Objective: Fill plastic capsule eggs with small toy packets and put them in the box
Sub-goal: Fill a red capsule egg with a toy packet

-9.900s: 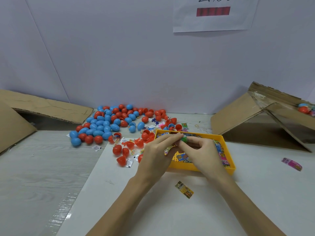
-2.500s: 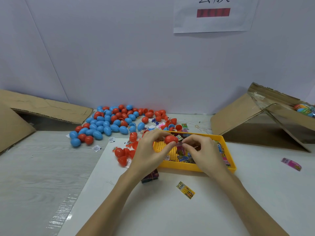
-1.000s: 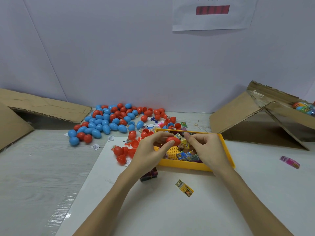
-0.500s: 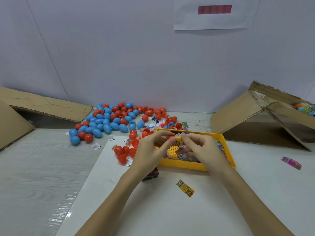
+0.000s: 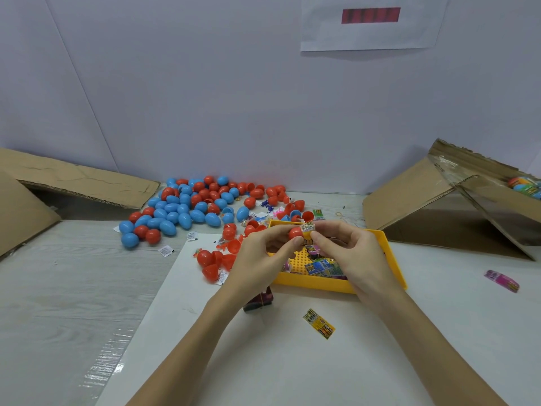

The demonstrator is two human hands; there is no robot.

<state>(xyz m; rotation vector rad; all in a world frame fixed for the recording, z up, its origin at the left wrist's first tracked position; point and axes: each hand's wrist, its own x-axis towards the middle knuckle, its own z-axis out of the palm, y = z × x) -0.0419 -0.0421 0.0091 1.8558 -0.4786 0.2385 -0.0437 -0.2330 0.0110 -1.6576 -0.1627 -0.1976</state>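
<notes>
My left hand (image 5: 257, 256) pinches a red capsule egg half (image 5: 295, 232) above the yellow tray (image 5: 392, 259). My right hand (image 5: 351, 253) pinches a small yellow toy packet (image 5: 307, 230) whose end is pressed against the egg half's open side. The tray holds several coloured packets (image 5: 319, 266). A heap of red and blue eggs (image 5: 193, 206) lies at the back left. Loose red halves (image 5: 213, 259) lie beside the tray. At the far right an open cardboard box (image 5: 456, 197) holds coloured filled eggs (image 5: 525, 186).
A yellow packet (image 5: 319, 323) lies on the white sheet near me, a dark packet bundle (image 5: 259, 300) under my left wrist, a pink packet (image 5: 502, 280) at right. Flattened cardboard (image 5: 73, 183) leans at the back left.
My right hand has picked a yellow packet out of the tray and brought it to the red egg half that my left hand holds. Both hands rose slightly above the tray.
</notes>
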